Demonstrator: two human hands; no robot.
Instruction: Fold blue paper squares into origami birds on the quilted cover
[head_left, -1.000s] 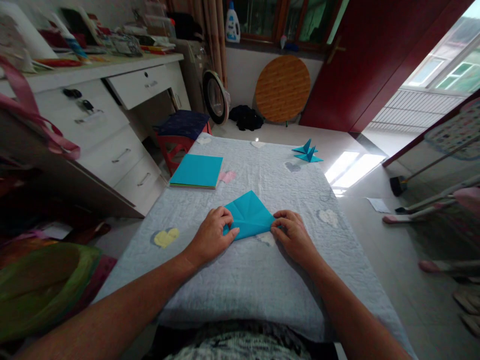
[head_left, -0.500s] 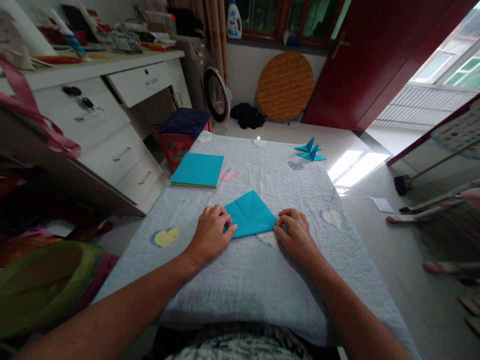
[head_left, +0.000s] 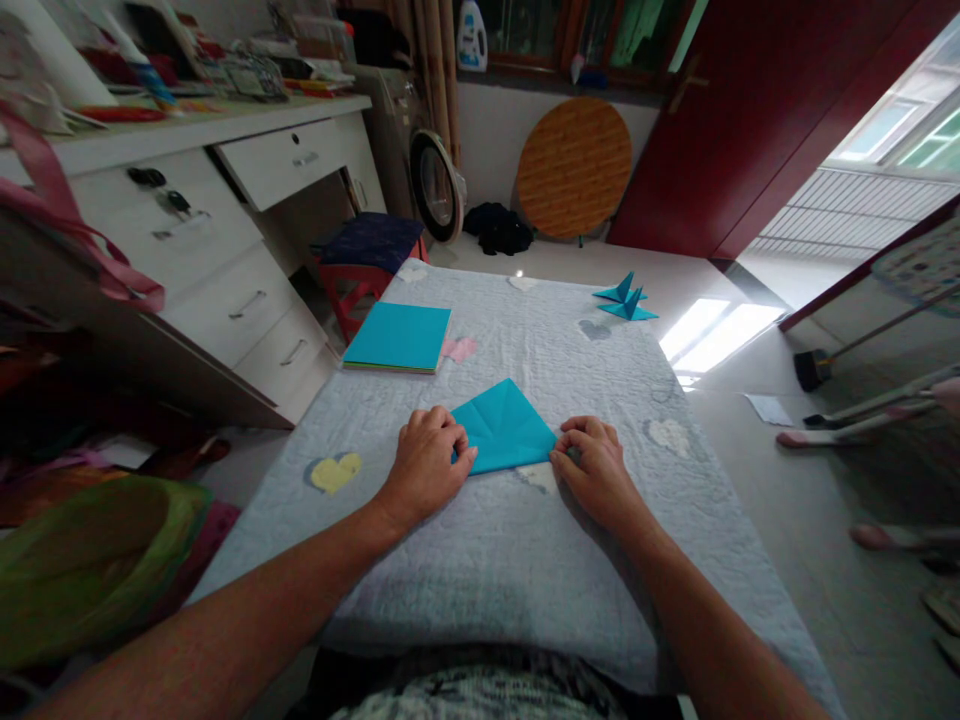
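A blue sheet of origami paper (head_left: 506, 425), folded into a triangle with crease lines across it, lies on the cloth-covered table before me. Its long folded edge faces me and its peak points away. My left hand (head_left: 433, 455) pinches the left corner, thumb along the near edge, hiding that corner. At the right corner, my right hand (head_left: 592, 455) holds the tip between closed thumb and fingers. Beyond my left hand sits a stack of square paper (head_left: 399, 337) with a blue sheet on top. Two folded blue paper figures (head_left: 628, 305) stand at the far right of the table.
The table wears a pale quilted cloth (head_left: 480, 580) with heart and cloud patches. A red stool (head_left: 367, 250) stands beyond its far left corner, near a white desk (head_left: 247, 290). A broom (head_left: 814, 368) and a rack's legs are on the floor to the right.
The view has shifted very slightly. Both hands keep their hold on the corners of the folded paper, which looks the same.
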